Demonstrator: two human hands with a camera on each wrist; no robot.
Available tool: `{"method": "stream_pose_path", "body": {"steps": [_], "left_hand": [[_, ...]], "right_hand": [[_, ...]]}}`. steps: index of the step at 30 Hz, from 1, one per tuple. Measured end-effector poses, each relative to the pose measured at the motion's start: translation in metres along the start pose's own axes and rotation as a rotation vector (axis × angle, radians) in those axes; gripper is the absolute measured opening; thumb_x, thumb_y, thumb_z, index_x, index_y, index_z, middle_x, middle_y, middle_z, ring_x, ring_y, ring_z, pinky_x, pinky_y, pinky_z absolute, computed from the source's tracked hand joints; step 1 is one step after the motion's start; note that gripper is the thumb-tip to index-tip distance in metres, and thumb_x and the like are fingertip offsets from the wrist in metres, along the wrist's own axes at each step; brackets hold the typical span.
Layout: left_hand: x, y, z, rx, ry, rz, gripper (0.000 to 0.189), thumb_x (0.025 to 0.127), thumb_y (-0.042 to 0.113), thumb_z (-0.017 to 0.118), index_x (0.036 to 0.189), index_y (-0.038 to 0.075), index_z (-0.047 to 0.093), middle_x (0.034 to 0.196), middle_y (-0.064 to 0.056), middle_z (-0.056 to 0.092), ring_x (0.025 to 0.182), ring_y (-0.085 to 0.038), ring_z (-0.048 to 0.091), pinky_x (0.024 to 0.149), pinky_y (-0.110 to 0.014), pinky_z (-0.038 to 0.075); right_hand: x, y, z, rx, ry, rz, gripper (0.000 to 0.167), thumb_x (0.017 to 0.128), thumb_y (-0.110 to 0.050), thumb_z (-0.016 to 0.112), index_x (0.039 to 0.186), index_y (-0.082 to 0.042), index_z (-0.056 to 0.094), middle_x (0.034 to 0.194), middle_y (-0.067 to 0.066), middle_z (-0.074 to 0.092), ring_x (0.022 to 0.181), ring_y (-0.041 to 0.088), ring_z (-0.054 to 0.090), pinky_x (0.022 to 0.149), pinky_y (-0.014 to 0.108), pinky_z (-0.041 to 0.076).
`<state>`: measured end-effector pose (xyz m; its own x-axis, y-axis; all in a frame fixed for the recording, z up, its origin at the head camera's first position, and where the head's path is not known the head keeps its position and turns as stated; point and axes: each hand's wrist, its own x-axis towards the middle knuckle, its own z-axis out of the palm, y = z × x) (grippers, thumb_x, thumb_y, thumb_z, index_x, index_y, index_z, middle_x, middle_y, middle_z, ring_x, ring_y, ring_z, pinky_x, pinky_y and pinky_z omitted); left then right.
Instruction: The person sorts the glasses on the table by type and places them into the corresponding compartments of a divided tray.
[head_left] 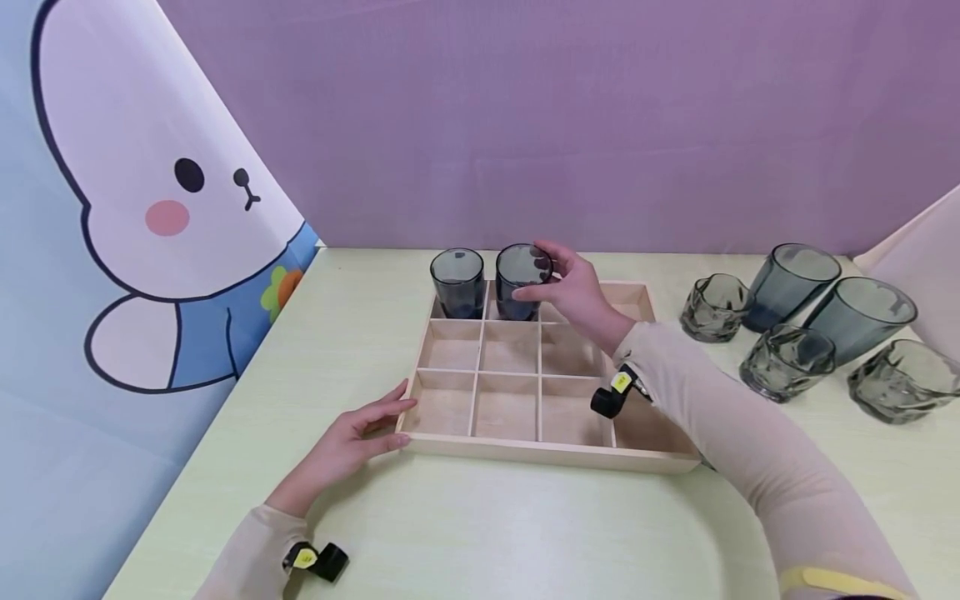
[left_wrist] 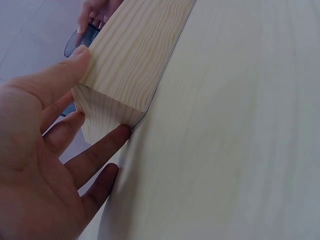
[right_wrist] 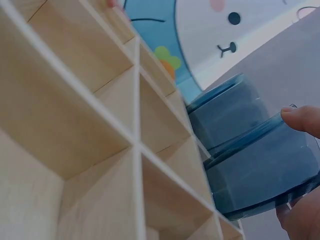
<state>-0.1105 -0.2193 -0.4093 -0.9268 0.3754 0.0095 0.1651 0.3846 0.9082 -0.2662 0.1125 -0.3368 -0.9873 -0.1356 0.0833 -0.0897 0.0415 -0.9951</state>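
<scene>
My right hand (head_left: 573, 293) grips a smoky blue-grey glass tumbler (head_left: 517, 283), thumb on the near side. The tumbler stands upright at the second back compartment of a pale wooden divided tray (head_left: 506, 448). Beside it, a matching tumbler (head_left: 457, 283) occupies the back-left compartment; in the right wrist view the two glasses stand close together. At the tray's front-left corner, my left hand (head_left: 345, 446) touches the wood with spread, fairly straight fingers. The left wrist view has its thumb and fingertips against that corner.
To the right of the tray stand two tall grey-blue tumblers (head_left: 862, 317) and three short faceted glasses (head_left: 787, 362). The pale table (head_left: 540, 525) meets a purple backdrop (head_left: 600, 125) behind. A cartoon-printed cloth (head_left: 127, 250) hangs along the left edge.
</scene>
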Motion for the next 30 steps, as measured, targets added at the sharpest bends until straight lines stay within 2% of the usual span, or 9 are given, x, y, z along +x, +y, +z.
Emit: {"method": "stream_pose_path", "body": {"steps": [6, 15, 24, 30], "left_hand": [[0.000, 0.001, 0.000, -0.004, 0.000, 0.001, 0.049, 0.090, 0.011, 0.074, 0.136, 0.003, 0.060, 0.158, -0.015, 0.032, 0.137, -0.038, 0.041, 0.103, -0.028, 0.044], [0.001, -0.001, 0.000, -0.010, -0.001, 0.003, 0.050, 0.090, 0.010, 0.074, 0.137, 0.002, 0.059, 0.158, -0.015, 0.032, 0.136, -0.038, 0.043, 0.102, -0.027, 0.045], [0.002, -0.001, -0.001, -0.009, 0.004, -0.006, 0.050, 0.089, 0.010, 0.075, 0.136, 0.004, 0.061, 0.158, -0.013, 0.033, 0.136, -0.035, 0.044, 0.105, -0.039, 0.044], [0.002, 0.000, 0.000, -0.005, 0.001, -0.019, 0.050, 0.089, 0.012, 0.075, 0.137, 0.005, 0.061, 0.158, -0.012, 0.033, 0.137, -0.036, 0.043, 0.106, -0.043, 0.042]], "right_hand": [[0.004, 0.008, 0.005, -0.028, -0.022, 0.012, 0.088, 0.074, 0.009, 0.083, 0.150, -0.006, 0.042, 0.143, 0.013, 0.050, 0.126, 0.031, 0.053, 0.096, 0.030, 0.052], [0.012, 0.012, 0.007, -0.086, -0.039, 0.037, 0.085, 0.080, -0.003, 0.083, 0.151, -0.006, 0.038, 0.144, 0.009, 0.050, 0.129, 0.026, 0.049, 0.102, 0.035, 0.048], [0.014, 0.011, 0.005, -0.075, -0.072, 0.031, 0.083, 0.079, -0.002, 0.083, 0.149, -0.003, 0.039, 0.143, 0.011, 0.050, 0.129, 0.027, 0.047, 0.099, 0.032, 0.050], [0.012, 0.012, 0.004, -0.059, -0.089, 0.061, 0.087, 0.081, 0.001, 0.080, 0.154, -0.005, 0.032, 0.150, 0.013, 0.043, 0.135, 0.029, 0.044, 0.106, 0.038, 0.045]]}}
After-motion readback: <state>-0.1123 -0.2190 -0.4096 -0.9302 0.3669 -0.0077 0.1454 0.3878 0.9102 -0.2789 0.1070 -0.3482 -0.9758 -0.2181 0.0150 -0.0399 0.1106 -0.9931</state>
